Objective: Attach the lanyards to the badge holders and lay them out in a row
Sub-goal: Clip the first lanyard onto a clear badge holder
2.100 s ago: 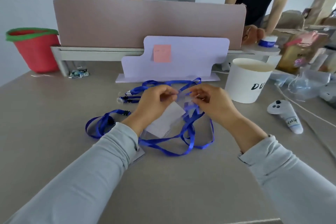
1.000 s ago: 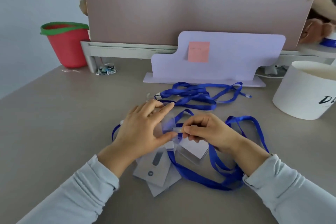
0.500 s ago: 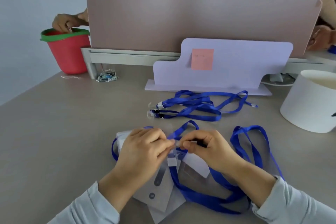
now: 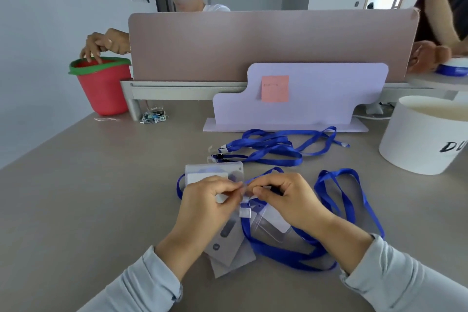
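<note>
- Front and centre on the smooth grey-brown table [image 4: 88, 197], the two hands meet fingertip to fingertip.
- Left hand [image 4: 210, 200]: fingers curled, thumb and forefinger pinching the small clear tab at the end of the blue lanyard [image 4: 278, 248].
- Right hand [image 4: 286, 200]: curled too, pinching the same tab from the other side, the knuckles nearly touching the left hand's.
- That lanyard is a flat woven ribbon. It loops under the right wrist and fans out in long bends to the right.
- Just below the fingertips lies a clear badge holder [image 4: 271, 228] — glossy, rectangular, with rounded corners. Its top end points up at the pinch and its long axis slants down toward the right wrist.
- A white snap tab [image 4: 245, 211] hangs between the hands, right at the holder's top edge.
- More holders [image 4: 228, 248] sit fanned under the left wrist, frosted and grey, and another one [image 4: 212, 171] lies flat just beyond the left knuckles.
- Farther back, spare lanyards [image 4: 273, 147] are tangled in a loose blue heap, long side running left to right.
- Behind them stands a lilac board [image 4: 316, 94] with a pink sticky note [image 4: 274, 88] — a round white tub [image 4: 425, 139] is to the right and a red bucket [image 4: 103, 88] far left.
</note>
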`<action>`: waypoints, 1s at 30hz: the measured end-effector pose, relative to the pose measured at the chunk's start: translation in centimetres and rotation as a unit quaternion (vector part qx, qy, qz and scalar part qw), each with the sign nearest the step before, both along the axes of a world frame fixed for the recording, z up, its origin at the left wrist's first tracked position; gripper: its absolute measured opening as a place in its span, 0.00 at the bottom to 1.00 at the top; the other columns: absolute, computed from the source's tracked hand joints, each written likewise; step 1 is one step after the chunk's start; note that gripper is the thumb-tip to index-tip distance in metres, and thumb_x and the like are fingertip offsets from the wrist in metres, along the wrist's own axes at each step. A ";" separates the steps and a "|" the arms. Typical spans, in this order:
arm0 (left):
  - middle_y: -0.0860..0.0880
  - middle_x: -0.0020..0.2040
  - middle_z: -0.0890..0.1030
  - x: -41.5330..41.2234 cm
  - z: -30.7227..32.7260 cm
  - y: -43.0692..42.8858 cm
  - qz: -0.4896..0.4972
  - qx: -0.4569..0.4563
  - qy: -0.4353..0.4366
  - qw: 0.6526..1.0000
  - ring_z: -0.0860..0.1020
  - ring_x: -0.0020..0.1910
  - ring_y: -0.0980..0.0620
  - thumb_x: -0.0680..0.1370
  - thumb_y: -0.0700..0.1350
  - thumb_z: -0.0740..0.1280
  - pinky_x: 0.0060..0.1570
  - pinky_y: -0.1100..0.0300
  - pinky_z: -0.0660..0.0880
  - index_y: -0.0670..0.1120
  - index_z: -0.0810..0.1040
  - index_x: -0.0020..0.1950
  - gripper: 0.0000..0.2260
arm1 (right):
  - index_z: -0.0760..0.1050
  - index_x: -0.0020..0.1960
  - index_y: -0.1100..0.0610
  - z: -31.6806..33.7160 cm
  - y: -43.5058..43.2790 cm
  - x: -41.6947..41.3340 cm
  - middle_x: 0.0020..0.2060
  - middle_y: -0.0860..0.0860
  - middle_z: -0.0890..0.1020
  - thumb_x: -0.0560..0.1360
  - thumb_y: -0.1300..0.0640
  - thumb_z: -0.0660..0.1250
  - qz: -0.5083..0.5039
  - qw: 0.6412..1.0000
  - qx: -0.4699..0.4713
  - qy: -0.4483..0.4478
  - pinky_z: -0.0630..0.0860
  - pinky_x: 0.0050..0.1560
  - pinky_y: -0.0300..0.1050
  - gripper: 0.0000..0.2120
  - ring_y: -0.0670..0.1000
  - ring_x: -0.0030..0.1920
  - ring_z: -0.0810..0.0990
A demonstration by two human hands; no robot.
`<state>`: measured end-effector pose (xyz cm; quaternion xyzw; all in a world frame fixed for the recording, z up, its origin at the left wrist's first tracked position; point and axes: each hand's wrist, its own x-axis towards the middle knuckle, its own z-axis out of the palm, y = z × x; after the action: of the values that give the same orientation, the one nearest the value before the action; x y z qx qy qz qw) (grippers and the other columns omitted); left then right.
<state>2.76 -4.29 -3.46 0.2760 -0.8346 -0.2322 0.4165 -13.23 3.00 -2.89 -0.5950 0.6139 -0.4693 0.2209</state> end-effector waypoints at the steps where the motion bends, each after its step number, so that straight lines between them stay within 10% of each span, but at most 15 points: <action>1: 0.56 0.39 0.83 0.0 0.0 0.0 -0.002 0.003 0.003 1.000 0.79 0.44 0.64 0.70 0.41 0.74 0.41 0.77 0.70 0.48 0.85 0.45 0.06 | 0.83 0.48 0.55 0.0 0.0 0.1 0.43 0.48 0.85 0.74 0.64 0.67 0.002 1.000 -0.002 0.007 0.79 0.52 0.41 0.08 0.45 0.45 0.82; 19: 0.55 0.31 0.79 -0.2 0.3 0.8 0.012 -0.047 0.028 0.998 0.76 0.33 0.60 0.70 0.48 0.63 0.29 0.74 0.69 0.45 0.80 0.34 0.11 | 0.82 0.48 0.53 -0.1 0.3 0.4 0.43 0.46 0.84 0.74 0.65 0.66 0.014 0.998 -0.054 0.043 0.75 0.49 0.30 0.10 0.42 0.46 0.81; 30: 0.53 0.41 0.76 -0.1 0.3 -0.3 0.016 -0.045 0.050 0.998 0.73 0.39 0.64 0.70 0.49 0.64 0.37 0.76 0.66 0.43 0.78 0.35 0.11 | 0.81 0.45 0.50 0.7 0.7 0.5 0.46 0.50 0.85 0.76 0.66 0.63 0.044 0.996 -0.013 -0.081 0.79 0.55 0.45 0.13 0.48 0.49 0.83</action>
<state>2.67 -4.58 -3.19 0.2580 -0.8180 -0.2011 0.4732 -12.75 3.66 -2.14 -0.5840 0.5613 -0.5139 0.2824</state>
